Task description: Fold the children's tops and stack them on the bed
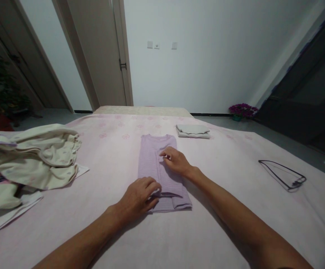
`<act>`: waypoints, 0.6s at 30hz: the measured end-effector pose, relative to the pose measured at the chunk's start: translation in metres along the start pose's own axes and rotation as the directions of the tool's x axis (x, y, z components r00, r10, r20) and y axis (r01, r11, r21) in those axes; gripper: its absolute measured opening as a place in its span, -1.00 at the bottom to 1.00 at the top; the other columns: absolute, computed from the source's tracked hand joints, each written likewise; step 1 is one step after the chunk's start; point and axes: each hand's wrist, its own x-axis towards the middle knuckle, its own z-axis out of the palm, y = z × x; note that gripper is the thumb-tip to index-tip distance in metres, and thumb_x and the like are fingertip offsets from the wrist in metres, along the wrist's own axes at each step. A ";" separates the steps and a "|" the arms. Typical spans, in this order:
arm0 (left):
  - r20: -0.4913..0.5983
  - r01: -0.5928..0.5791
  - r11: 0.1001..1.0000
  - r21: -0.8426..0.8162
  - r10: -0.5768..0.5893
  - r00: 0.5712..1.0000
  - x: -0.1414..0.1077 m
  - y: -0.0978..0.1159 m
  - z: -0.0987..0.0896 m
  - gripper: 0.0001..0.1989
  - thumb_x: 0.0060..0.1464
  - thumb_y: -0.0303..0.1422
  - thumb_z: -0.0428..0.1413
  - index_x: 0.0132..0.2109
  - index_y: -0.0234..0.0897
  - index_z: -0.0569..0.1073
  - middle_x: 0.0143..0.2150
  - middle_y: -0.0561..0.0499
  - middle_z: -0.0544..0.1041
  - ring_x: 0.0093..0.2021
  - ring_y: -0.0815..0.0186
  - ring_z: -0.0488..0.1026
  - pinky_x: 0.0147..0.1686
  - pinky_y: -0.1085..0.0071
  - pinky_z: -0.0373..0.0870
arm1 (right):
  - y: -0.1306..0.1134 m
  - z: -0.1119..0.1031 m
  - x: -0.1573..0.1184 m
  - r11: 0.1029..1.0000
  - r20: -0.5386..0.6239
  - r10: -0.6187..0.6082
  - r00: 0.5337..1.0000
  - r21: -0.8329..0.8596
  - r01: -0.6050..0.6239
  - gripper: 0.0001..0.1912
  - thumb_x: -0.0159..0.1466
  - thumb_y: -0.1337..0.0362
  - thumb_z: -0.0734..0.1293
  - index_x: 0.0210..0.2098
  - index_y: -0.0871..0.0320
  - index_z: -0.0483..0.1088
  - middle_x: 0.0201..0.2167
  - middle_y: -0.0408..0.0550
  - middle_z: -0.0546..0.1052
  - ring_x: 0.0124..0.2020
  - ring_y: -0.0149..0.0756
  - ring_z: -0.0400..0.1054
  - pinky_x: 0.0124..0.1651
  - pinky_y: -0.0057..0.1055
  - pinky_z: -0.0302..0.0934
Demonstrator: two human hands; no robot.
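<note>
A light purple knit garment (148,160) lies folded into a narrow upright strip on the pink floral bed cover (103,157), its neckline at the far end. My left hand (142,192) is at the garment's near left edge, thumb and fingers curled together around a bit of its cloth. Higher up, my right hand (175,160) rests on the right part of the garment, with its thumb and fingertips pinched at a fold of the sleeve. Near the front, the garment's bottom hem shows several layers.
Crumpled cream clothes (47,157) are heaped at the left. A folded grey cloth (193,130) lies beyond the garment to the right. A black wire frame (282,173) is on the bed's right side. Purple flowers (242,110) stand by the wall.
</note>
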 end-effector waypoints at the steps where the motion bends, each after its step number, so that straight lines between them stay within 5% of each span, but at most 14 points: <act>1: 0.010 -0.022 1.000 0.015 0.022 1.000 0.002 -0.001 0.001 -0.76 0.18 -0.43 0.15 0.00 -0.21 0.42 -0.08 -0.07 0.50 -0.12 0.19 0.42 -0.15 0.29 0.36 | -0.009 -0.004 -0.011 0.999 0.024 -0.005 1.000 0.051 0.004 -0.72 0.17 0.54 0.29 -0.20 0.13 0.49 -0.29 -0.11 0.50 -0.26 -0.34 0.36 -0.14 -0.44 0.23; 8: 0.102 -0.064 0.993 0.099 0.053 0.993 0.017 -0.001 0.006 -0.83 0.32 -0.36 0.03 -0.08 -0.19 0.51 -0.18 -0.04 0.53 -0.22 0.26 0.45 -0.23 0.38 0.37 | -0.043 -0.024 -0.065 0.953 0.311 0.086 0.946 0.252 -0.169 -0.83 0.24 0.38 0.33 -0.25 0.09 0.56 -0.33 -0.16 0.58 -0.30 -0.37 0.43 -0.19 -0.46 0.25; 13: 0.059 0.034 0.999 0.037 -0.036 0.998 0.019 -0.002 0.005 -0.77 0.36 -0.33 -0.03 -0.14 -0.21 0.53 -0.24 -0.03 0.52 -0.22 0.28 0.46 -0.24 0.42 0.36 | -0.040 -0.035 -0.075 0.902 0.359 0.044 0.932 0.386 -0.191 -0.76 0.24 0.19 0.40 -0.11 0.09 0.56 -0.24 -0.09 0.58 -0.23 -0.27 0.45 -0.14 -0.37 0.31; 16: 0.051 0.090 0.996 -0.025 -0.089 0.995 0.021 -0.002 0.004 -0.78 0.35 -0.33 -0.02 -0.16 -0.22 0.52 -0.25 -0.01 0.51 -0.24 0.31 0.46 -0.23 0.43 0.36 | -0.044 -0.038 -0.078 0.939 0.334 -0.007 0.943 0.327 -0.109 -0.62 0.12 0.19 0.50 -0.06 0.07 0.54 -0.19 -0.08 0.57 -0.16 -0.22 0.43 -0.08 -0.33 0.30; 18: 0.051 0.137 0.988 -0.075 -0.134 0.990 0.024 0.000 0.004 -0.80 0.32 -0.34 0.00 -0.19 -0.23 0.51 -0.26 0.01 0.49 -0.26 0.32 0.45 -0.23 0.44 0.35 | -0.047 -0.036 -0.080 0.957 0.293 0.003 0.956 0.277 -0.088 -0.74 0.18 0.25 0.46 -0.11 0.07 0.55 -0.22 -0.08 0.58 -0.17 -0.24 0.43 -0.07 -0.34 0.29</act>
